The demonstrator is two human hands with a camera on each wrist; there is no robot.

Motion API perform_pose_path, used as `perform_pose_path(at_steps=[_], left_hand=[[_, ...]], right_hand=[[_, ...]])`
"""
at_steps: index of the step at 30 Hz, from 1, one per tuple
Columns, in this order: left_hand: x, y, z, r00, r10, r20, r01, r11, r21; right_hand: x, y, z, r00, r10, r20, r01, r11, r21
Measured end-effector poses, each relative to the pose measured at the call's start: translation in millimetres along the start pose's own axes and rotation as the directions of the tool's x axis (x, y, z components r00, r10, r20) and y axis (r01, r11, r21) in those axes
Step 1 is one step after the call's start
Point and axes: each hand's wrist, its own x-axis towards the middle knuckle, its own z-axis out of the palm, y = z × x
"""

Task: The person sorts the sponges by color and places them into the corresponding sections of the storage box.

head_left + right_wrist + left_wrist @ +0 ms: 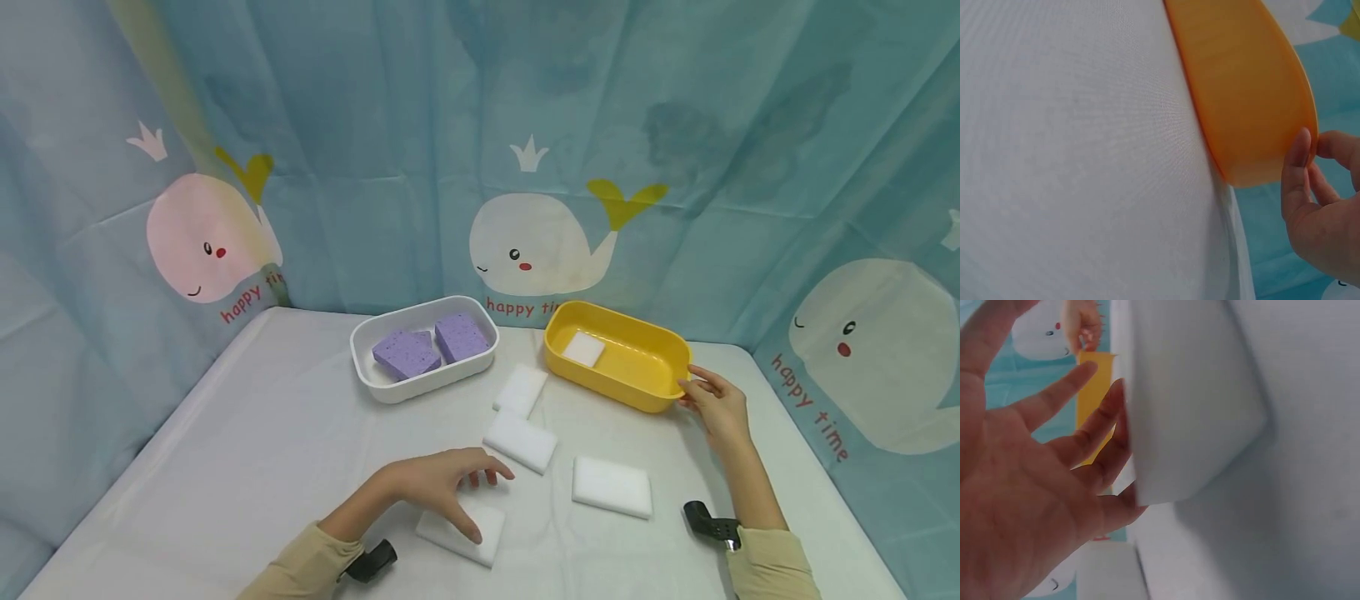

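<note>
My left hand [438,483] is over a white sponge [452,538] at the front of the table, thumb and fingers spread apart. In the left wrist view that white sponge [1194,406] looms large, with the left fingertips right at its edge. My right hand [722,414] pinches the near right end of a yellow tray [607,385]. Up close in the right wrist view, the thumb presses the outer wall of the yellow tray [1241,94] while a finger hooks over its rim. One small white sponge [583,348] lies inside this tray, at its left end.
A white tray [427,390] with two purple sponges [461,337] stands back left of the yellow one. Between trays and hands lie more white sponges: one by the yellow tray [521,389], one overlapping it [521,440], one to the right [612,487]. A whale-print curtain [375,242] hangs behind.
</note>
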Motion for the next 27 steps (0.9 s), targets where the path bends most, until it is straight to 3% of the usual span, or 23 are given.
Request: perform_pose_path(at_steps=[7, 13, 27], left_hand=[[3.9, -1.1, 6.2, 0.994, -0.021, 0.109, 0.011, 0.996, 0.093], [2.8, 0.2, 4.4, 0.988, 0.003, 0.156, -0.035, 0.978, 0.204], [8.8, 3.4, -4.7, 0.995, 0.0, 0.102, -0.019, 0.983, 0.181]], right_hand=[[0.1, 0.4, 1.2, 1.0, -0.005, 0.009, 0.005, 1.0, -0.005], [-0.6, -0.4, 1.6, 1.0, 0.0, 0.015, 0.0, 1.0, 0.006], [-1.0, -1.7, -0.3, 1.0, 0.005, 0.005, -0.005, 1.0, -0.007]])
